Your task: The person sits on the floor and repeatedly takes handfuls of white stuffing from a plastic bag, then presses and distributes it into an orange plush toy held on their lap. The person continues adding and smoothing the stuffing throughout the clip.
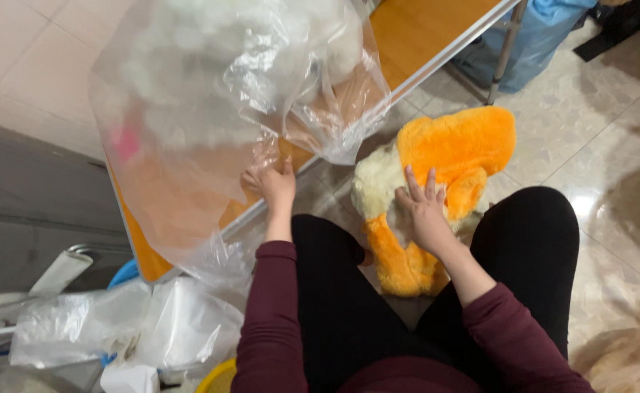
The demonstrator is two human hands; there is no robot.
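Note:
My left hand (270, 183) pinches the lower edge of a large clear plastic bag (211, 109) that lies over an orange table top (415, 29); a white fluffy thing with a pink spot shows dimly through the plastic. My right hand (423, 207) rests flat, fingers spread, on an orange and cream plush toy (458, 145) lying on the tiled floor between my knees. Both arms wear dark red sleeves, and my legs are in black trousers.
Crumpled clear plastic bags (116, 327) pile up at the lower left beside a grey step. A metal table leg (506, 51) and a blue bag (546, 29) stand at the upper right. Another plastic bag (626, 360) lies at the lower right.

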